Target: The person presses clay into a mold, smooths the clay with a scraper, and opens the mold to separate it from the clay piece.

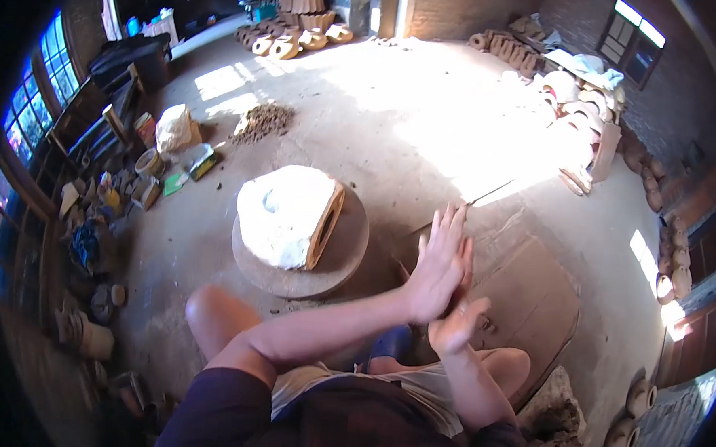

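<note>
My left hand (437,268) is stretched out with its fingers spread, right of centre. Just below and behind it is my right hand (458,322), its palm close against the left one and its fingers partly hidden. Whether anything lies between the palms cannot be seen. To the left of both hands, a white block-like piece (282,211) with a brown side and a dark opening rests on a round grey disc (353,239). Neither hand touches the piece or the disc.
A flat brown board (532,293) lies on the floor at the right. Crumbled clay (264,123), a white lump (174,127) and a tub (149,162) stand beyond the disc. Clay pots (283,47) line the back; more pots (640,398) sit lower right.
</note>
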Tool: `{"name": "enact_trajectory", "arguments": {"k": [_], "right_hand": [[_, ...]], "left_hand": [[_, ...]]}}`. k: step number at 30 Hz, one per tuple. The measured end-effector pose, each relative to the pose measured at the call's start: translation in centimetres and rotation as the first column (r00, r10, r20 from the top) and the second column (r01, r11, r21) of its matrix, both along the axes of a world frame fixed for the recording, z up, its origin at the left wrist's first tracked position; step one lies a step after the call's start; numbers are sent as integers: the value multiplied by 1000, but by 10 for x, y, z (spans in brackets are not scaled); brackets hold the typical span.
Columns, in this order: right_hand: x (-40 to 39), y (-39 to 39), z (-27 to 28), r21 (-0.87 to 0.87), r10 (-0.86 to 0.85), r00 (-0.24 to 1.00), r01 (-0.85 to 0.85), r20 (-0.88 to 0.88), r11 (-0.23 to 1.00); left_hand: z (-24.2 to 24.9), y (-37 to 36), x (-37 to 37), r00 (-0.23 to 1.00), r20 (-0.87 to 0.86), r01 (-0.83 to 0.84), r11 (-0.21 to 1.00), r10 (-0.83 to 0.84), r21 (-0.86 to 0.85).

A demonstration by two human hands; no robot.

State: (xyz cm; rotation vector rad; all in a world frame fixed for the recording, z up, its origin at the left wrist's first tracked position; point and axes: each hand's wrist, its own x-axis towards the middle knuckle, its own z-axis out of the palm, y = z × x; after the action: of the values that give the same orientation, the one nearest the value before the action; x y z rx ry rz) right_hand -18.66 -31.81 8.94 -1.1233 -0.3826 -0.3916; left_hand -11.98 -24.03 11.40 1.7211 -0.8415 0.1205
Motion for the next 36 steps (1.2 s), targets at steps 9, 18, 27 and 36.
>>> {"name": "enact_trajectory", "arguments": {"k": [9,18,27,36], "right_hand": [[24,28,3,117,46,965,-16,-256,993],[27,29,-2,110,58,963,-30,-264,993],[19,29,-9,-90,-30,986,16,-164,996],[21,32,1,414,282,901,-131,-329,901]], "left_hand": [[-50,37,-10,974,-154,136,972,-166,-189],[-39,51,-26,903,-249,242,893,-350,-379],[-34,41,-27,865,-343,233,899,-366,-372],[-46,46,7,963,104,265,932,-247,-246]]}}
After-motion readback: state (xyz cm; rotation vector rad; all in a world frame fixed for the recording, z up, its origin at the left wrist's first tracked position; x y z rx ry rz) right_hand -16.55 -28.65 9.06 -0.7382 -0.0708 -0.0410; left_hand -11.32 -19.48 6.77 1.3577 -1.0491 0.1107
